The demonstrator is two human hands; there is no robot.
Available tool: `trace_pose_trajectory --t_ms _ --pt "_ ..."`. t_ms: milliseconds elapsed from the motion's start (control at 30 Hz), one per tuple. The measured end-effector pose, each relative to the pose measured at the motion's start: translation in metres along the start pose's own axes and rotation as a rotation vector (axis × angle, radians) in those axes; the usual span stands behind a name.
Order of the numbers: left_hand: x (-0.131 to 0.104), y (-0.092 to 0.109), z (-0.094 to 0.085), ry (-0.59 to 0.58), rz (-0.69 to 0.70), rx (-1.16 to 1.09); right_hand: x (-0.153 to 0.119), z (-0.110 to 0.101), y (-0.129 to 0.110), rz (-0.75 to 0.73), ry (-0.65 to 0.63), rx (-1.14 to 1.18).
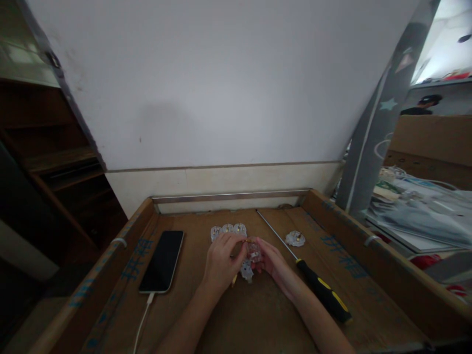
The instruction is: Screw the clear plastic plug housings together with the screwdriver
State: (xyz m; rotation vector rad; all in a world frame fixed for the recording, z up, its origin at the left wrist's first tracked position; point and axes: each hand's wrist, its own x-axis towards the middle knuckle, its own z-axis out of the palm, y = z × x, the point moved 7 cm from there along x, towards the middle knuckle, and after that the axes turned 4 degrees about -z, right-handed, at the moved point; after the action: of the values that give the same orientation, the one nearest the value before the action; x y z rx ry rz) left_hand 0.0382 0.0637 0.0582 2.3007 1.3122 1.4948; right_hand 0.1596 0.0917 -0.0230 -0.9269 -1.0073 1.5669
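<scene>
Near the middle of the cardboard-lined tray, both of my hands meet around a clear plastic plug housing [254,253]. My right hand [275,260] is closed on this housing from the right side. My left hand [224,258] is pinched at its upper left edge, where a small brass piece [250,240] shows by the fingertips. Another clear plastic part [246,271] lies just below the housing, partly covered by the fingers. A brass pin [234,280] shows under my left hand. Behind the hands stand several clear plug parts with brass pins [228,228] in a row.
A black-and-yellow screwdriver [324,292] lies slantwise right of my right hand. Beyond its shaft sits one more clear plug part [295,238]. On the left lies a phone [162,260] with a white cable [143,319]. Raised tray sides [383,250] border the work area.
</scene>
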Motion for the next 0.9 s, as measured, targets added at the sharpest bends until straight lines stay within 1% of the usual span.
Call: trace_pose_trajectory --t_ms 100,167,233,300,367,433,500,567,700,900 --pt "0.0 0.005 0.005 -0.08 0.042 -0.005 -0.001 0.0 -0.002 -0.011 0.005 0.02" --pt "0.002 0.003 0.004 -0.094 0.039 -0.008 -0.001 -0.001 -0.003 -0.009 0.008 0.032" --pt "0.005 -0.007 -0.003 -0.06 -0.009 0.034 -0.001 -0.001 -0.003 0.001 0.014 0.042" --pt "0.007 -0.021 -0.009 -0.037 -0.09 0.138 0.0 -0.003 -0.003 0.01 0.024 0.052" --pt "0.007 -0.034 -0.01 -0.087 -0.153 0.266 0.002 -0.004 -0.002 0.014 0.036 0.063" --pt "0.004 -0.042 -0.006 -0.171 -0.167 0.348 0.003 -0.005 -0.001 0.014 0.045 0.073" --pt "0.0 -0.044 -0.001 -0.234 -0.145 0.378 0.003 -0.005 -0.001 0.016 0.05 0.078" --pt "-0.003 -0.043 0.004 -0.259 -0.125 0.394 0.001 -0.004 -0.002 0.017 0.045 0.082" --pt "-0.005 -0.042 0.009 -0.278 -0.114 0.421 -0.002 -0.001 -0.005 0.009 0.026 0.086" --pt "-0.005 -0.043 0.009 -0.271 -0.086 0.438 -0.002 -0.002 -0.003 0.011 0.024 0.082"
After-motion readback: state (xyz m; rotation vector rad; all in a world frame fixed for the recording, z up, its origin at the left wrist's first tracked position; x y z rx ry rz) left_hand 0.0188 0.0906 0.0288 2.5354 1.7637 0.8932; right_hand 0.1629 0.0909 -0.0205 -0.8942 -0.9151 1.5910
